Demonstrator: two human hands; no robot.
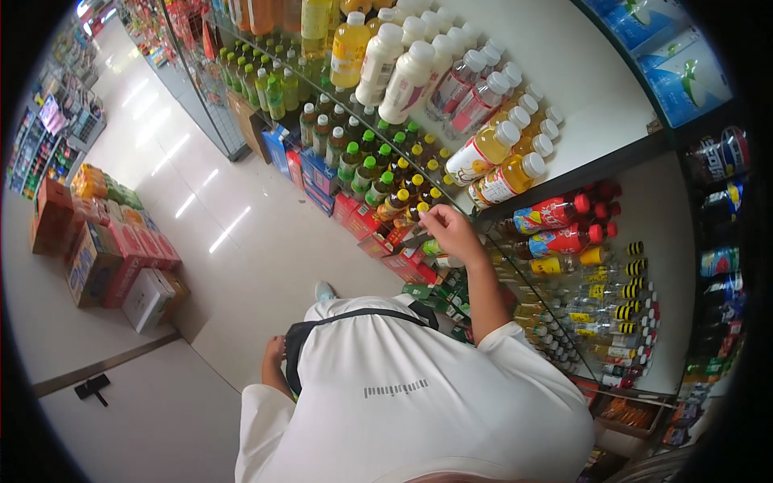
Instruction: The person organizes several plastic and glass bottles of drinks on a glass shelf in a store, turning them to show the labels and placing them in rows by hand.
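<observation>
My right hand [452,233] reaches forward over the drink shelves with its fingers curled and closed. Its fingertips overlap a yellow-capped bottle [415,212] in the lower rows; whether they touch it, or hold anything, I cannot make out. Close by stand green-capped bottles [364,172] and dark bottles with white caps [336,147]. On the upper glass shelf beside the hand are orange juice bottles [506,179] and white bottles [407,83]. My left hand [275,351] hangs low at my side, against a black bag strap [298,334]; its fingers are mostly hidden.
The glass shelf's front edge [386,129] runs diagonally ahead. To the right are red-capped bottles [555,240] and several clear bottles with striped caps [600,314]. Red cartons [370,233] line the shelf base. Across the tiled floor [217,241] are stacked boxes [97,262].
</observation>
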